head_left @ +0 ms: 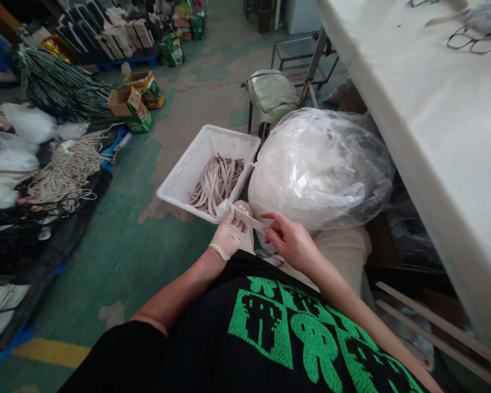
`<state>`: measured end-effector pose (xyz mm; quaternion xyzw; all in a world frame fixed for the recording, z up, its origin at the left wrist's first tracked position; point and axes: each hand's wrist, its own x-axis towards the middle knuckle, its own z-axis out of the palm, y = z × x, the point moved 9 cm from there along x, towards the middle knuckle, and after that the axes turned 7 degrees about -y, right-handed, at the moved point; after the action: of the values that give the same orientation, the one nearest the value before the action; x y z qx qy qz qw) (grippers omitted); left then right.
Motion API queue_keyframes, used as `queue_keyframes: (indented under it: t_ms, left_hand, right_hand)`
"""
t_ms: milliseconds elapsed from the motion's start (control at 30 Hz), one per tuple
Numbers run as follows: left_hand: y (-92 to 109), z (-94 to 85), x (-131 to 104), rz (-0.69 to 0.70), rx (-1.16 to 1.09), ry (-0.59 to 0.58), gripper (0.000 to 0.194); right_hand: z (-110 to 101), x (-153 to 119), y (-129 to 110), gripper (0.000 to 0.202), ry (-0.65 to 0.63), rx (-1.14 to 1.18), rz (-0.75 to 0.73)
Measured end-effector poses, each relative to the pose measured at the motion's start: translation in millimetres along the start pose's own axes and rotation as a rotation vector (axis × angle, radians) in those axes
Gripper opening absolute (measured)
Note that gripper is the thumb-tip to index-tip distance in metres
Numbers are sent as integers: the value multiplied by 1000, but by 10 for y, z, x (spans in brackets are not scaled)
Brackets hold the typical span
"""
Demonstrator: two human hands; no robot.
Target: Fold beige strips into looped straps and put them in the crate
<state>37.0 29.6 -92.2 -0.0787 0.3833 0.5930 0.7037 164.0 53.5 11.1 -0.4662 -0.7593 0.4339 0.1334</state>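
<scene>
Head view: biggest first, we have the clear plastic bag (319,169) right beside the white bin (180,180) with loose straps (220,183) in it; should the grip slip, we'd guess a dropped piece lands among those. Gloved left hand (231,234) is mostly closed, thumb pressing the pale strip (249,219); too light a hold could let it slide. Bare right hand (288,240) is half curled, index out, at the strip's other end; we can't tell whether it pinches, and a lopsided pull might twist it. Strip sits between both hands, near the bin's near corner, long axis slanting upper left to lower right, lower end toward the right hand.
</scene>
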Motion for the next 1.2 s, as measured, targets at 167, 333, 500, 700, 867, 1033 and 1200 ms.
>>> queue_keyframes:
  t_ms: [167, 333, 500, 700, 867, 1033, 1200]
  left_hand:
    - [-87, 172, -25, 80, 56, -176, 29]
    - [-18, 93, 16, 34, -1, -76, 16]
    - [-84, 212, -22, 44, 31, -202, 18]
    - [-34, 154, -39, 38, 1, -117, 16]
    - [-95, 307, -89, 57, 45, -237, 26]
    - [-60, 274, -118, 48, 52, -143, 19]
    - [-167, 449, -198, 42, 98, -266, 26]
  right_hand:
    - [-27, 112, -32, 47, -16, -80, 15]
    - [-321, -45, -170, 49, 49, -74, -60]
    - [-267, 58, -214, 49, 51, -250, -13]
    - [-451, -45, -268, 51, 93, -147, -60]
    - [-362, 42, -216, 49, 68, -217, -4]
    - [-468, -42, -269, 49, 124, -179, -52]
    - [-418, -24, -221, 50, 90, -300, -9]
